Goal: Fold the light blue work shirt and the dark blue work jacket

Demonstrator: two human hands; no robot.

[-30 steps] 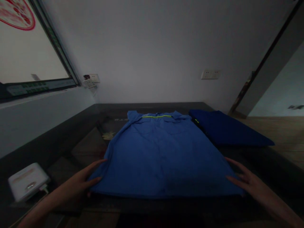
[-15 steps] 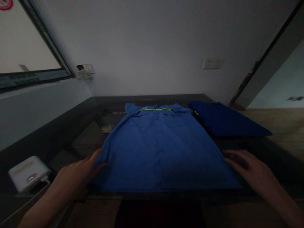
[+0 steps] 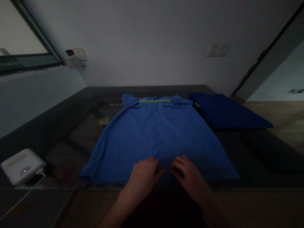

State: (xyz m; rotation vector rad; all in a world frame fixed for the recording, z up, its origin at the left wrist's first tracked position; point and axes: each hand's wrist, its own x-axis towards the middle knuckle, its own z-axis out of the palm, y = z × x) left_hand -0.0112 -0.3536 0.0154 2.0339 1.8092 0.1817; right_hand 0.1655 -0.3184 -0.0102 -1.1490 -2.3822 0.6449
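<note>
A blue work shirt (image 3: 142, 136) lies front up and spread out on the dark table, its collar end away from me. It has a button front, two chest pockets and a thin yellow-green stripe. Over the lower middle of the shirt, at the button front near the hem, my left hand (image 3: 144, 172) has its fingers curled against the fabric. Close beside it, my right hand (image 3: 186, 172) pinches at the same strip of cloth, thumb and fingers together. The two thumbs point toward each other. Dim light hides exactly how much cloth is between the fingertips.
A folded darker blue garment (image 3: 232, 112) rests on the table (image 3: 237, 148) to the right of the shirt. At the left stands a white device (image 3: 22, 166) with a cable. Wall sockets (image 3: 218, 49) are above the table, and a window is at upper left.
Both hands have moved inward from the shirt's left and right side edges to the middle of its lower front. The left side edge of the shirt now lies free.
</note>
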